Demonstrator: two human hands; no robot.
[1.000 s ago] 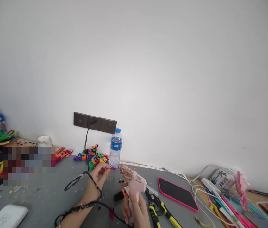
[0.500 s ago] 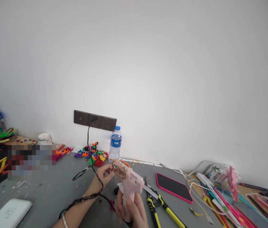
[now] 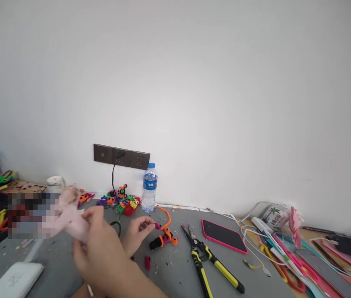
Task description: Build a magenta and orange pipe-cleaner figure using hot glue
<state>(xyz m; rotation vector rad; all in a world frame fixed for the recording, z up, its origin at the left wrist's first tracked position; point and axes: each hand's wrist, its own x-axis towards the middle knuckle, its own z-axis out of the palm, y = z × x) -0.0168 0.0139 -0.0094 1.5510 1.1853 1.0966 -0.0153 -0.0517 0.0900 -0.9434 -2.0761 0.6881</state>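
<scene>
My right hand [image 3: 100,244] is closed round the handle of a pale pink hot glue gun [image 3: 75,223], which is held out to the left and partly blurred. The right forearm crosses in front of my left arm. My left hand [image 3: 138,231] pinches a small magenta pipe cleaner piece [image 3: 157,226] between thumb and fingertips. Just beyond those fingertips, an orange and black pipe cleaner figure [image 3: 164,239] lies on the grey table, with a long orange pipe cleaner [image 3: 168,215] curving behind it. A short magenta piece [image 3: 147,263] lies nearer to me.
Yellow-handled pliers [image 3: 200,252] lie spread to the right, beside a pink-cased phone [image 3: 224,236]. A water bottle [image 3: 149,188] stands by the wall, near colourful pipe cleaner figures [image 3: 128,205]. A white power bank [image 3: 15,279] sits front left. A black cord [image 3: 113,178] hangs from the socket.
My right hand has swung the glue gun from the middle to the far left, over my left arm. The orange and black figure and the pliers' tips are now uncovered.
</scene>
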